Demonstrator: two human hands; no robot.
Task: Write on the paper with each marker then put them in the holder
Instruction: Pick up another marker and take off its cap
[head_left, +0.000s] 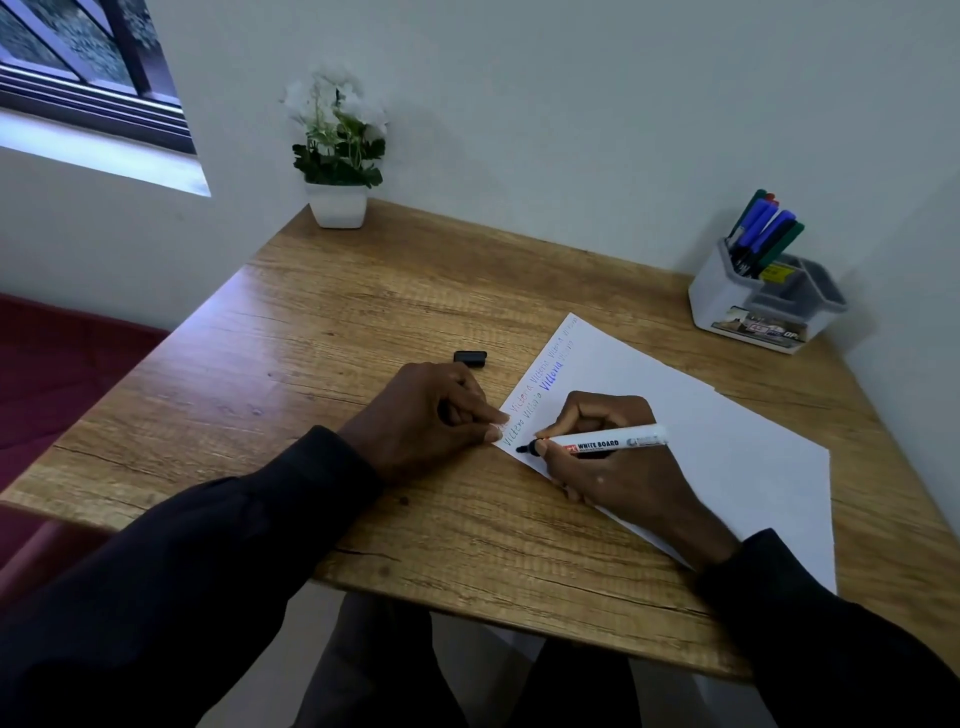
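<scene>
Mid-frame, the right hand (618, 467) grips a marker (597, 443), tip on the paper (727, 441); left hand (426, 415), fingers loosely bent, pins its corner.

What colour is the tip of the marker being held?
Black; the marker shows best in the head view.

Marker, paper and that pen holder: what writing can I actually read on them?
"WHITE BOARD": on the barrel of the marker in the right hand; the smaller print beneath is blurred.
"Victoria", or close to it: handwritten repeatedly in several colours on the paper; the blue one is clearest, the far ones are too small.
The front label on the holder: blurred, unreadable.
The yellow sticker inside it: too small to read.
</scene>
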